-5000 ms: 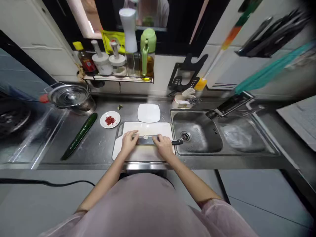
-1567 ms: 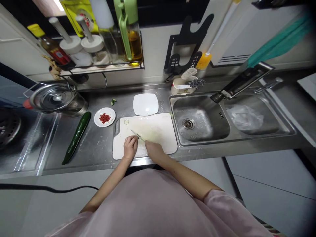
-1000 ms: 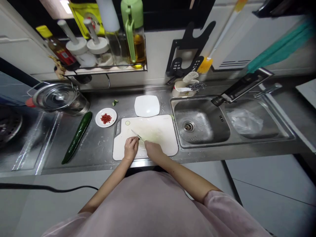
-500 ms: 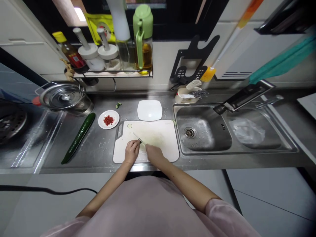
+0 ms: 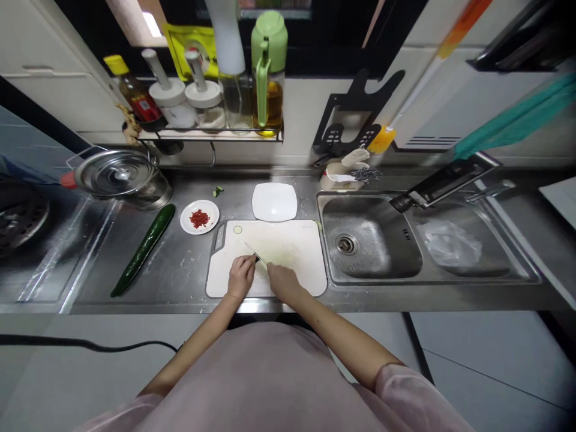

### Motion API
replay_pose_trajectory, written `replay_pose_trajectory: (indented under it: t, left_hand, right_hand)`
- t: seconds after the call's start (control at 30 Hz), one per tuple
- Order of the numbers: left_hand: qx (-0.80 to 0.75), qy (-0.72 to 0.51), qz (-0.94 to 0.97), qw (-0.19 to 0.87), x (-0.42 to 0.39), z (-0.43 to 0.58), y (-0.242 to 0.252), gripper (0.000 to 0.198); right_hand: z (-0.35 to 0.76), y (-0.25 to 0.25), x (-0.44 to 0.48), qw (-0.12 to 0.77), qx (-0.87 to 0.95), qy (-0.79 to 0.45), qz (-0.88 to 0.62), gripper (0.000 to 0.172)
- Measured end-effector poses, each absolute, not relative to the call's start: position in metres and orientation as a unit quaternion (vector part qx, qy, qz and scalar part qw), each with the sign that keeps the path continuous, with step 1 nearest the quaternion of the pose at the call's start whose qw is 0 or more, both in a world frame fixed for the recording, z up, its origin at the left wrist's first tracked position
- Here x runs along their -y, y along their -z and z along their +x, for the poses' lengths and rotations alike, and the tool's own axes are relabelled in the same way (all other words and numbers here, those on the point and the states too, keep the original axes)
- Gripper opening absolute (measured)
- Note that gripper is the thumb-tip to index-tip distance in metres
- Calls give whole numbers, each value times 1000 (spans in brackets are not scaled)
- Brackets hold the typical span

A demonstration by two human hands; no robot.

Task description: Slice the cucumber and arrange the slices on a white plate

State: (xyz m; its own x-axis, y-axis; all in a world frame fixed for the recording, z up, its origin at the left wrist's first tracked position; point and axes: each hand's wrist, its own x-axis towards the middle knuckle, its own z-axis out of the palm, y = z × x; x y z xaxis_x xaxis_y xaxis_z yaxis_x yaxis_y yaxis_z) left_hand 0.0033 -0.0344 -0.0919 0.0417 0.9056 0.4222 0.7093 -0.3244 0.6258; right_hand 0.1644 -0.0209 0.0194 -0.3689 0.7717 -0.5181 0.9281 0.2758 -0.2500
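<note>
My right hand (image 5: 283, 282) is closed on the handle of a small knife (image 5: 262, 260), whose thin blade points up and left over the white cutting board (image 5: 310, 258). Beside the blade, my left hand (image 5: 242, 276) has its fingers bent and pressed together on a small dark-green piece of cucumber (image 5: 257, 257), mostly hidden by the fingers. One round cucumber slice (image 5: 237, 230) lies near the board's upper left corner. Another pale green bit (image 5: 319, 225) sits at its upper right edge. A wet, greenish smear marks the board's middle.
A whole cucumber (image 5: 143, 251) lies on the counter at left, beside a white plate (image 5: 184, 223) of chopped red pieces. Cucumber ends (image 5: 217, 191) and a white square dish (image 5: 274, 202) are behind the board. Right of it is the sink (image 5: 373, 240); a lidded pot (image 5: 121, 177) stands far left.
The view has shifted slightly. Both hands stay in nearly the same place on the board, with the knife still against the cucumber piece.
</note>
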Motion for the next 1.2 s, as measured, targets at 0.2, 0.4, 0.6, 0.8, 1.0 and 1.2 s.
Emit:
replay_pose_trajectory:
  t: [0.2, 0.4, 0.6, 0.8, 1.0, 1.2]
  left_hand:
    - [-561, -399, 715, 121, 34, 3, 92, 21]
    - [-562, -399, 714, 125, 34, 3, 91, 22]
    - [-564, -398, 711, 136, 34, 3, 92, 23]
    - [-572, -390, 706, 150, 34, 2, 94, 25]
    - [-572, -395, 702, 154, 35, 3, 92, 23]
    - [-566, -398, 707, 147, 35, 3, 91, 24]
  right_hand:
    - [164, -18, 19, 156, -787, 257, 539, 30]
    - [165, -21, 16, 163, -786, 265, 535, 30]
    - [164, -23, 14, 171, -785, 260, 535, 30]
    - [162, -24, 12, 187, -783, 261, 532, 29]
    - [162, -24, 13, 193, -783, 261, 531, 30]
    - [163, -14, 15, 182, -784, 261, 533, 30]
